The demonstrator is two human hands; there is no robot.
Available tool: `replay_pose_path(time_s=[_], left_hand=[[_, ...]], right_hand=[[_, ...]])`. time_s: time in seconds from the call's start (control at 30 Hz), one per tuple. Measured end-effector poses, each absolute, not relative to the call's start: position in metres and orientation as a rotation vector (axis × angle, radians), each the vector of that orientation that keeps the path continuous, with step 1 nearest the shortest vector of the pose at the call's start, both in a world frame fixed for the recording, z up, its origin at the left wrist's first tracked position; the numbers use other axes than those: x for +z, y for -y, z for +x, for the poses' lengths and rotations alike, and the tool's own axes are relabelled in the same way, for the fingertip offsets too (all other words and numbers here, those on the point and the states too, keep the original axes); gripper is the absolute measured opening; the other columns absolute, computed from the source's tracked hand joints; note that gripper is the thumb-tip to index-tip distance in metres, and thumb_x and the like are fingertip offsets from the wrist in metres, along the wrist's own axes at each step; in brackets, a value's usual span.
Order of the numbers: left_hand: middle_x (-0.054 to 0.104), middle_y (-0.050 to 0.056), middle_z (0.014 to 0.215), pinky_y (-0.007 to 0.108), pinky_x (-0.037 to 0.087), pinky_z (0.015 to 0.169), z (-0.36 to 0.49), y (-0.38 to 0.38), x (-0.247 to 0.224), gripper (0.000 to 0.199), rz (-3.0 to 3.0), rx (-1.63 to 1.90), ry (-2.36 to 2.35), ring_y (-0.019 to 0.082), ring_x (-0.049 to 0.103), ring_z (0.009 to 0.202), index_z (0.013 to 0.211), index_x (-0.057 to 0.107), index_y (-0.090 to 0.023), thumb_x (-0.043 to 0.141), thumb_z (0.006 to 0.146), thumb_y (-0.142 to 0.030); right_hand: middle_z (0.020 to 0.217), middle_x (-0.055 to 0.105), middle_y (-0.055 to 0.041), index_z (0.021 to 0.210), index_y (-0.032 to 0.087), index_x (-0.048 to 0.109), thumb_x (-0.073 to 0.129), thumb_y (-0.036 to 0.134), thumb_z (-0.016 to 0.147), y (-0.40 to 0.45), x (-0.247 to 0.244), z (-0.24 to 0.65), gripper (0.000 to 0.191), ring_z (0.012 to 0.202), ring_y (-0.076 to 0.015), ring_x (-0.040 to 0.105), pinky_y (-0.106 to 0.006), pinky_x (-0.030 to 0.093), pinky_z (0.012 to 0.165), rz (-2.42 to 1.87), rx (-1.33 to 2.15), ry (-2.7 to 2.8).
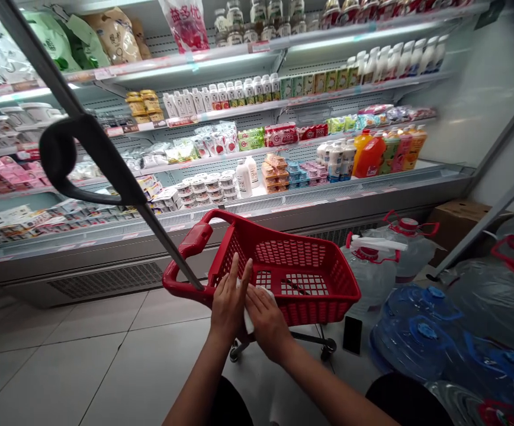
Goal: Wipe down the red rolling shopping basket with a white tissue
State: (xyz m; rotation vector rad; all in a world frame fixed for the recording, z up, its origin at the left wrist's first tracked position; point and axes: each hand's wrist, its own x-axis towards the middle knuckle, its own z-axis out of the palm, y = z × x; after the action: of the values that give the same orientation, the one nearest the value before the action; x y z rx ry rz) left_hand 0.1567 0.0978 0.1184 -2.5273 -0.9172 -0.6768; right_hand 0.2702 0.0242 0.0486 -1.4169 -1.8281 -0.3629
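My left hand (227,303) is raised in front of the red shopping cart (279,307), its fingers stretched out and apart. My right hand (266,319) presses against the side of it with a folded white cloth (249,318) under the palm and fingers; whether it is fabric or paper I cannot tell. The cloth lies between the two hands, mostly covered. Right behind them stands the cart with its perforated basket and red handle (190,239).
A glass door with a black handle (74,157) cuts across the left. Refrigerated shelves (221,157) of bottles, cups and packs line the back. On the right floor stand large water jugs (410,331), a black phone (352,335) and a cardboard box (461,219).
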Motion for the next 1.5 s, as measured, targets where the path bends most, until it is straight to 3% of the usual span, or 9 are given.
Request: replay_pose_path(time_s=[0.17,0.4,0.5,0.57,0.77,0.87,1.1,1.23,1.5], left_hand=[[0.031,0.007,0.171,0.052,0.015,0.132,0.127,-0.098,0.13,0.09,-2.593,-0.621,0.819,0.029,0.032,0.157,0.168,0.015,-0.029,0.067,0.095,-0.041],[0.063,0.012,0.147,0.061,-0.008,0.128,0.101,-0.097,0.121,0.081,-2.526,-0.665,0.962,0.03,0.052,0.143,0.168,0.014,-0.028,0.059,0.1,-0.036],[0.071,0.013,0.132,0.064,-0.003,0.128,0.114,-0.096,0.114,0.087,-2.478,-0.684,1.089,0.032,0.062,0.129,0.168,0.01,-0.022,0.061,0.098,-0.031],[0.068,0.015,0.14,0.063,0.003,0.128,0.12,-0.096,0.112,0.09,-2.482,-0.696,1.121,0.032,0.063,0.126,0.169,0.005,-0.021,0.059,0.097,-0.026],[0.03,0.021,0.168,0.054,0.021,0.127,0.116,-0.1,0.111,0.081,-2.408,-0.832,1.076,0.026,0.051,0.145,0.166,-0.014,-0.021,0.036,0.103,-0.012],[0.017,0.022,0.171,0.052,0.028,0.124,0.115,-0.099,0.109,0.081,-2.37,-0.829,1.071,0.027,0.04,0.153,0.166,-0.013,-0.022,0.035,0.102,-0.008],[0.037,0.012,0.166,0.064,0.007,0.129,0.119,-0.099,0.104,0.076,-2.47,-0.704,1.068,0.033,0.041,0.152,0.168,0.012,-0.027,0.051,0.103,-0.038],[0.042,0.01,0.164,0.066,0.003,0.129,0.123,-0.099,0.102,0.076,-2.48,-0.764,1.097,0.034,0.04,0.152,0.167,0.023,-0.027,0.058,0.1,-0.036],[0.047,0.013,0.162,0.054,0.027,0.128,0.138,-0.102,0.094,0.07,-2.48,-0.837,1.096,0.033,0.043,0.15,0.161,0.035,-0.016,0.059,0.097,-0.032]], right_hand=[[0.164,0.044,-0.0072,0.168,0.022,0.016,0.034,0.0,0.094,0.016,0.024,0.337,0.079,0.152,-0.0228,0.04,-0.049,0.038,0.123,-1.523,-0.448,1.894],[0.169,0.035,-0.0056,0.168,0.025,0.017,0.032,0.005,0.096,0.05,0.008,0.374,0.077,0.156,-0.0288,0.032,-0.055,0.032,0.124,-1.736,-0.399,1.743],[0.165,0.043,-0.0057,0.169,0.025,0.016,0.031,0.005,0.096,0.033,0.023,0.347,0.077,0.152,-0.0269,0.039,-0.054,0.033,0.124,-1.668,-0.359,1.72],[0.163,0.046,-0.0066,0.169,0.023,0.016,0.032,0.005,0.095,0.014,0.038,0.318,0.077,0.15,-0.0256,0.043,-0.051,0.035,0.123,-1.592,-0.319,1.745],[0.163,0.045,-0.0109,0.167,0.013,0.018,0.042,0.007,0.087,-0.044,0.073,0.238,0.084,0.152,-0.0248,0.039,-0.047,0.036,0.125,-1.327,-0.235,1.828],[0.161,0.047,-0.013,0.166,0.011,0.02,0.044,0.006,0.088,-0.05,0.072,0.235,0.082,0.152,-0.0256,0.039,-0.048,0.038,0.124,-1.261,-0.292,1.882],[0.165,0.042,-0.0057,0.167,0.022,0.018,0.037,0.0,0.096,-0.006,0.037,0.308,0.077,0.153,-0.0226,0.038,-0.045,0.042,0.121,-1.401,-0.475,1.995],[0.166,0.04,-0.0033,0.167,0.027,0.016,0.034,-0.004,0.093,0.026,0.018,0.349,0.083,0.153,-0.0225,0.038,-0.045,0.041,0.121,-1.564,-0.497,1.967],[0.17,0.033,-0.0098,0.168,0.021,0.016,0.038,0.001,0.091,0.007,0.041,0.321,0.083,0.151,-0.0276,0.039,-0.051,0.037,0.122,-1.574,-0.375,1.908]])
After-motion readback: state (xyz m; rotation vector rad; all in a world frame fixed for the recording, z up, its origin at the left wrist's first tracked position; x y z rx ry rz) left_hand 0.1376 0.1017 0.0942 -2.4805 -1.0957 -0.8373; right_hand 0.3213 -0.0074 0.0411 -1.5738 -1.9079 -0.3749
